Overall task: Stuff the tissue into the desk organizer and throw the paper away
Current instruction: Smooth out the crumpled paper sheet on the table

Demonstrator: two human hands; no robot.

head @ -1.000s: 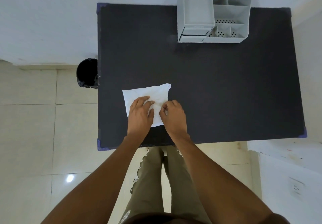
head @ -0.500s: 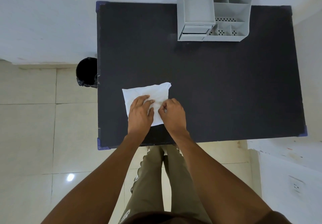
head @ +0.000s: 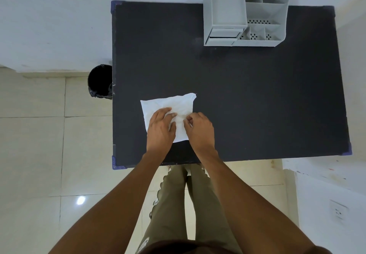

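Note:
A white, slightly wrinkled tissue [head: 170, 103] lies flat on the black table [head: 247, 99], near its front left part. My left hand [head: 160, 129] rests on the tissue's left half with fingers spread and pressing down. My right hand [head: 200, 129] is at the tissue's right edge, its fingertips pinching the sheet. The grey desk organizer [head: 245, 12] stands at the table's far edge, its several compartments open at the top. No separate paper is visible; my hands hide the tissue's near part.
A black bin [head: 100, 80] with a dark liner stands on the tiled floor against the table's left side. White walls close in behind and to the right of the table. My legs show below the table's front edge.
Both hands stay on the tissue with only small finger movements. The view has shifted slightly; the tissue lies in the same place.

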